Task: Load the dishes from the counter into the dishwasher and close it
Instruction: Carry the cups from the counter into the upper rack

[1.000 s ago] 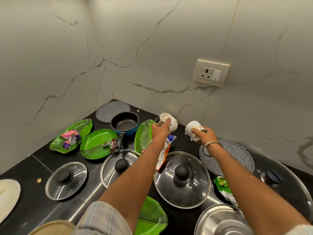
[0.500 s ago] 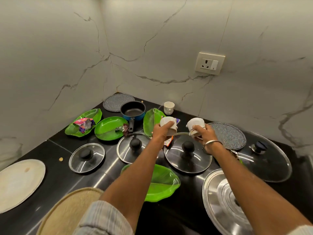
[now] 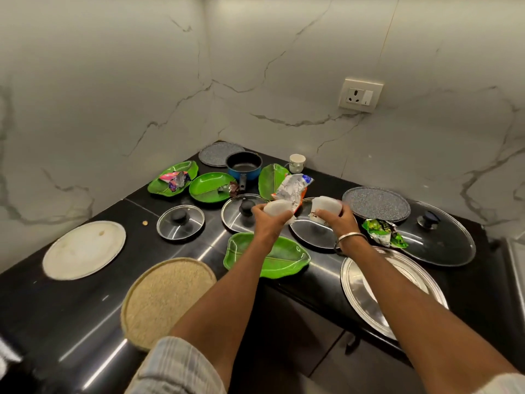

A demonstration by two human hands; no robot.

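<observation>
Black bench (image 3: 71,308) in a marble-walled corner. Above its front edge, the left grip (image 3: 270,223) curls round a white cup (image 3: 277,210) lying sideways; the right grip (image 3: 338,220) clasps another cup (image 3: 324,207), tipped over, blurred. A third cup (image 3: 297,162) stands upright at the back edge.

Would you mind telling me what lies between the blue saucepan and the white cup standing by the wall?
In the head view, a green leaf-shaped plate lies between the blue saucepan and the white cup.
</observation>
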